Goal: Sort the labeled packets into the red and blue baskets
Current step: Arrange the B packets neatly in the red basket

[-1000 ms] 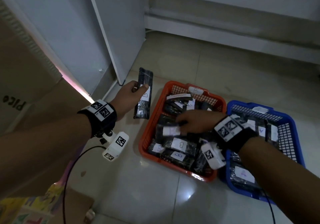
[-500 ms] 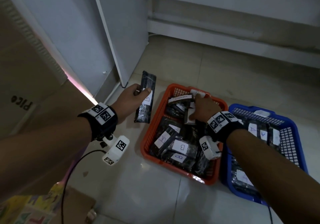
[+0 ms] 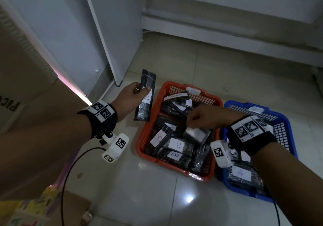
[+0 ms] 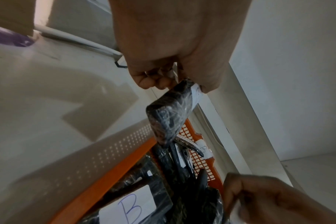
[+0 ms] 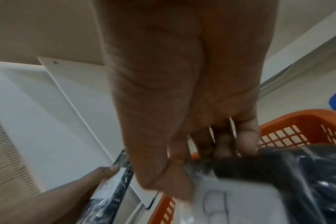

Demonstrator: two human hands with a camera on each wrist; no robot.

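Note:
My left hand holds a black packet labelled B upright, just left of the red basket. In the left wrist view the fingers pinch that packet by its label end, above the basket's rim. My right hand hovers over the middle of the red basket and pinches a black packet with a white label; its letter is hidden. The right wrist view shows this grip on the packet. Several B packets fill the red basket. The blue basket holds A packets.
The baskets stand side by side on a glossy tiled floor. A white cabinet panel stands behind my left hand and a cardboard box at the far left. A black cable hangs from the left wrist. A coloured mat lies bottom left.
My right hand went to the back of the red basket, then came back to its middle with a white-labelled packet pinched and raised. The left hand kept holding its B packet.

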